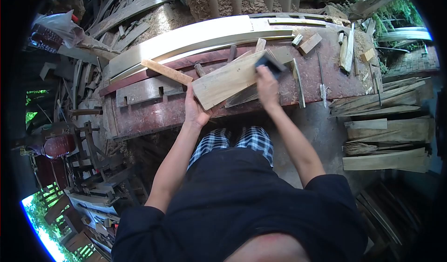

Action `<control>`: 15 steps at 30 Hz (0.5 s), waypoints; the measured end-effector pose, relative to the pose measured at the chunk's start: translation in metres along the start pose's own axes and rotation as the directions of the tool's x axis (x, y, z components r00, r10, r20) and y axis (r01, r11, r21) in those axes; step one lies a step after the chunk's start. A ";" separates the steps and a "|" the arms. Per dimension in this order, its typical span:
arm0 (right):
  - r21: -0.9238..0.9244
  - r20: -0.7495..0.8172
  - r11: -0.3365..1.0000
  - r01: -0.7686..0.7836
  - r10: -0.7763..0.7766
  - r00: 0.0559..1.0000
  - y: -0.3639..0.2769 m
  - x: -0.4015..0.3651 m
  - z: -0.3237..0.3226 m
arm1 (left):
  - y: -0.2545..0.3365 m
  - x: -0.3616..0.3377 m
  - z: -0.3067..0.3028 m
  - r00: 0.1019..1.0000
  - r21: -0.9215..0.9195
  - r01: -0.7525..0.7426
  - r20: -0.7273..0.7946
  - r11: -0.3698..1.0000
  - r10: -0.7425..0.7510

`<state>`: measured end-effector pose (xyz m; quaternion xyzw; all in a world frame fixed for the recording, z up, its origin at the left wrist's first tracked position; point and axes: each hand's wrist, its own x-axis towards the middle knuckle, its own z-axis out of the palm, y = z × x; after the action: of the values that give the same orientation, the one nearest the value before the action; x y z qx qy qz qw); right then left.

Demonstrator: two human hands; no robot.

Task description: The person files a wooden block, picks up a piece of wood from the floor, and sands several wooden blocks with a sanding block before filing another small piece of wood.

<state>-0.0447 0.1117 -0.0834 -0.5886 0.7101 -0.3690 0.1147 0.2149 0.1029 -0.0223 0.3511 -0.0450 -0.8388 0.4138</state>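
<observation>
Head view: red workbench (139, 117), frame centre, amid scrap timber (386, 131); left hand (195, 109) grips plank (223, 81) at lower edge; right hand (267, 86) clenches dark sanding block (271, 64) on its upper-right end.

Bare bench (337, 69) right of board (228, 78), long planks (186, 38) blocking behind, offcuts (309, 43) scattered far right

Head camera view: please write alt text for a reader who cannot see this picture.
A person's right hand presses a dark block on a pale wooden board, while the left hand grips the board's near end. The board lies on a reddish workbench strewn with wood offcuts and curved planks.
</observation>
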 end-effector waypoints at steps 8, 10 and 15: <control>0.198 0.216 0.906 0.373 -0.412 0.885 -0.088 -0.004 0.025 | -0.001 0.003 -0.023 1.000 -0.121 0.009 0.014 0.993 -0.007; -0.001 0.045 0.961 0.278 -0.277 0.960 -0.020 0.037 0.031 | -0.002 0.007 -0.016 0.998 -0.159 0.014 0.057 0.987 -0.005; -0.080 -0.019 0.973 0.216 -0.218 0.976 -0.031 0.036 0.055 | -0.013 0.029 -0.026 0.990 0.165 -0.037 -0.125 0.986 0.058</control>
<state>0.0008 0.0560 -0.0915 -0.6613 0.6569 -0.3597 0.0411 0.2108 0.0958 -0.0628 0.4359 -0.0945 -0.7977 0.4059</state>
